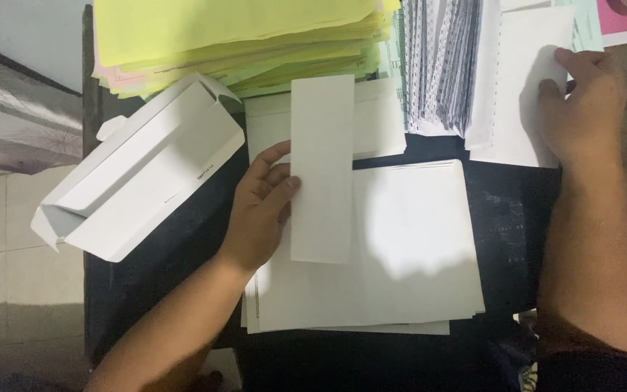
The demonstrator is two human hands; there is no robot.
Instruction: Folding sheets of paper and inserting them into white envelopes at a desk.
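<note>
My left hand [259, 210] holds a folded white sheet of paper [321, 167] upright by its left edge, thumb on the front, above a stack of white sheets [415, 247] lying on the dark table [175, 276]. My right hand [582, 109] rests at the upper right, fingers on the top white envelope [520, 87] of a fanned row of envelopes [440, 65] with patterned insides.
An open white cardboard box [136, 178] lies tilted at the left, hanging over the table edge. A thick pile of yellow, green and pink paper [241, 43] fills the top. More white envelopes [379, 123] lie behind the folded sheet. Tiled floor [9, 239] shows at the left.
</note>
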